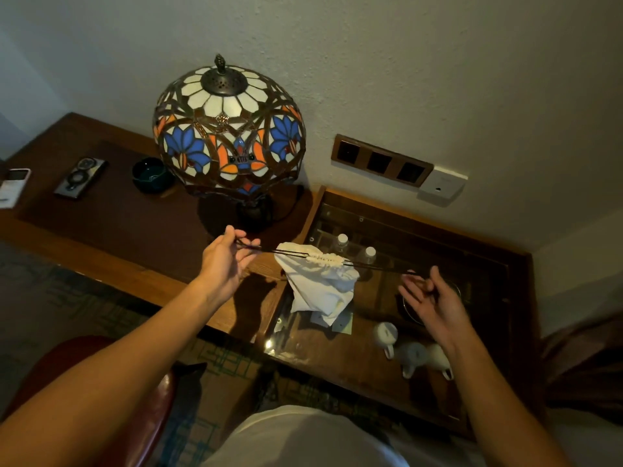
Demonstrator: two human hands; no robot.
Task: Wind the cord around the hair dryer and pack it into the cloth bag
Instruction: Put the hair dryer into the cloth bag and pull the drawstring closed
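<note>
A white cloth bag [317, 288] hangs in the air above the glass-topped table, its mouth gathered tight into pleats along a dark drawstring [290, 252]. My left hand [226, 261] pinches the left end of the drawstring. On the other side, my right hand [431, 298] holds the right end between its fingers. The string is stretched taut between both hands. The hair dryer and its cord are not visible; the bag bulges, but I cannot tell what is inside.
A stained-glass lamp [229, 129] stands on the wooden desk [118, 224] behind my left hand. Two small bottles [342, 242] show under the glass top [438, 237]. White cups [414, 355] sit near my right wrist. A dark bowl [150, 175] and remote [81, 178] lie at left.
</note>
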